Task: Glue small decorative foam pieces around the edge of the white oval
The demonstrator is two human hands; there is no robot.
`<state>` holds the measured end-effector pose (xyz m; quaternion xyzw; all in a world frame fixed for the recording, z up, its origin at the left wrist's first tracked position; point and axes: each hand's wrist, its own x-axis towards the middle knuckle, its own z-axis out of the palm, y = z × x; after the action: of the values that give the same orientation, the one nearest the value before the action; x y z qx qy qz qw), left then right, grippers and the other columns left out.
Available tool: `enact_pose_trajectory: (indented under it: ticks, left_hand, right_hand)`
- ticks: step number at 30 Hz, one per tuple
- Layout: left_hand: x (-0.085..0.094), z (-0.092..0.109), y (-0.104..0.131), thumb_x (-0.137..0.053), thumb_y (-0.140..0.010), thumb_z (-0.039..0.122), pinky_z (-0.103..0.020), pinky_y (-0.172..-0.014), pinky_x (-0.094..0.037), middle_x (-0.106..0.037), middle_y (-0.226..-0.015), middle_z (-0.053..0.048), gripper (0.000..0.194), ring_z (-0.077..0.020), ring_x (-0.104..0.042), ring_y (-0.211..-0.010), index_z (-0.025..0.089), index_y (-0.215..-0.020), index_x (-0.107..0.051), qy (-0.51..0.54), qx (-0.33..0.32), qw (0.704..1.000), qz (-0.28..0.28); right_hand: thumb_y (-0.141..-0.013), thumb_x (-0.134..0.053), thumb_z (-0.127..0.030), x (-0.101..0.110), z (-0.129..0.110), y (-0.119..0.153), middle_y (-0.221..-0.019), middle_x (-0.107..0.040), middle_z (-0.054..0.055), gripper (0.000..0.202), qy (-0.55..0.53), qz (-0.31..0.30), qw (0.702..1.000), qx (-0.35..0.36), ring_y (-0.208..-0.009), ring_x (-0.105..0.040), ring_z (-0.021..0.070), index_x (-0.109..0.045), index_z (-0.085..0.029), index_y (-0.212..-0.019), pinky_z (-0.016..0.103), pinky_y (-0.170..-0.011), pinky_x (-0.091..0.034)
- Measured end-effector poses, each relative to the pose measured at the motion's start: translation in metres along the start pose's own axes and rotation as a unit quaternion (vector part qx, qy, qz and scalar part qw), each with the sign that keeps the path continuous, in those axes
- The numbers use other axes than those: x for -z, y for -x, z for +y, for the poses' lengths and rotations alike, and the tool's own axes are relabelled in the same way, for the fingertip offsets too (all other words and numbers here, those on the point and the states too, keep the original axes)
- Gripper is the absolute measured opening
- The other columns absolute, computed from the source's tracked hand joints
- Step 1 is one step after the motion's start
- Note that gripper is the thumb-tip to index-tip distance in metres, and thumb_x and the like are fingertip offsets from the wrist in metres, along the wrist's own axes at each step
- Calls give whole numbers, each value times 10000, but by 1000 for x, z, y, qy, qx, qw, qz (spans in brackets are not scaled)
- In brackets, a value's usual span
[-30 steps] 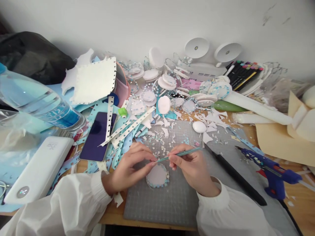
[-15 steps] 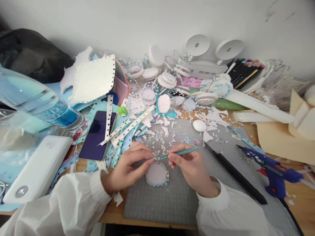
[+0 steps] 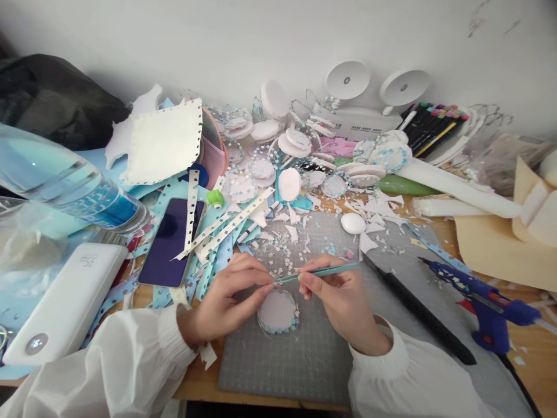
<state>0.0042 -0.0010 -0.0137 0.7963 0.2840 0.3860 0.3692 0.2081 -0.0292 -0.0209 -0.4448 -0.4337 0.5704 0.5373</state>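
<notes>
My right hand [image 3: 333,293] grips a pair of light-blue tweezers [image 3: 335,269], their tips pointing left. At those tips my left hand [image 3: 237,293] pinches thumb and forefinger together on something too small to make out. Just below the fingertips, a round white disc [image 3: 277,312] lies on the grey cutting mat [image 3: 282,366]. Small blue and white paper stars line the disc's edge. Loose tiny stars and scraps [image 3: 287,247] are scattered on the mat beyond my hands.
Left are a phone [image 3: 167,241], a white power bank [image 3: 67,302], a water bottle [image 3: 82,186] and punched paper strips [image 3: 237,226]. Right lie a black-handled tool [image 3: 420,307] and a blue glue gun [image 3: 487,307]. White discs with star garlands [image 3: 296,142] pile up behind.
The tweezers have shifted slightly and tilt a little less, their tips staying by my left fingertips. Both hands keep nearly the same place and grip.
</notes>
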Motion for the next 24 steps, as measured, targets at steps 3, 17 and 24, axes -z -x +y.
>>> enact_pose_trajectory:
  ticks: [3, 17, 24]
  left_hand:
    - [0, -1, 0, -550, -910, 159, -337, -723, -443, -682, -824, -69, 122, -183, -589, -775, 175, -939, -668, -3, -2, 1000, -3]
    - [2, 4, 1, -555, -922, 233, -306, -685, -449, -632, -745, -56, 166, -169, -570, -729, 169, -886, -705, 26, 36, 998, 35]
    - [8, 9, -1, -501, -950, 398, -300, -642, -423, -573, -659, -44, 359, -165, -524, -679, 155, -788, -710, 99, 45, 994, 12]
  right_hand:
    - [-766, -745, -291, 0, -1, 0, -634, -661, 0, 99, 14, -3, 1000, -4, -521, -611, 115, -690, -209, -764, 231, -463, -526]
    - [-792, -701, -190, 3, -14, -2, -673, -653, 1, 52, 122, 39, 976, 179, -554, -598, 127, -675, -226, -766, 267, -485, -501]
    - [-817, -641, -79, -25, -33, 11, -792, -731, 34, 197, 429, -16, 771, 471, -651, -668, 155, -671, -251, -907, 291, -544, -548]
